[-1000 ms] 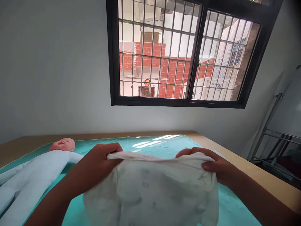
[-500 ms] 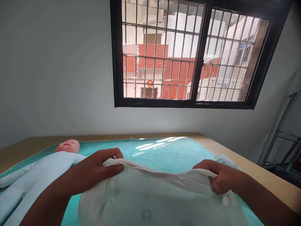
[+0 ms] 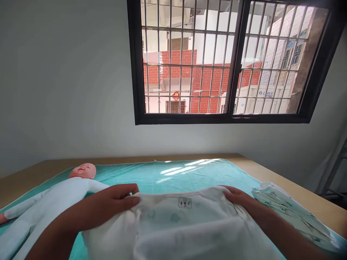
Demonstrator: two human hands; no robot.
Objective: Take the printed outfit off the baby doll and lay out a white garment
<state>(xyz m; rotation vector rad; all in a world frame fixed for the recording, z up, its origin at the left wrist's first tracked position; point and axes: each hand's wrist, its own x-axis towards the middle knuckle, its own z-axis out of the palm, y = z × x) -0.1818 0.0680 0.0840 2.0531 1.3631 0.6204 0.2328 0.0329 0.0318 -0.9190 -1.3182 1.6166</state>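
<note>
A thin white baby garment [image 3: 173, 224] with a printed neck label and faint pattern hangs stretched between my two hands at the front of the view. My left hand [image 3: 119, 200] pinches its upper left edge between thumb and fingers. At the upper right edge, my right hand [image 3: 235, 198] grips the cloth, its fingertips partly hidden by the fabric. To the left lies a baby doll [image 3: 84, 171] on its back, dressed in a pale blue-white suit [image 3: 62, 198]. The lower part of the garment runs out of view.
A turquoise cloth [image 3: 162, 177] covers most of the wooden table [image 3: 260, 169]. On the right lies a folded white cloth item with green print [image 3: 292, 213]. Behind the table is a wall with a barred window [image 3: 187, 72]. A metal frame [image 3: 333, 173] stands at far right.
The garment's top edge has been pulled straighter and its neck label now shows. My right hand has moved slightly left. The view has shifted, revealing more of the printed cloth at right.
</note>
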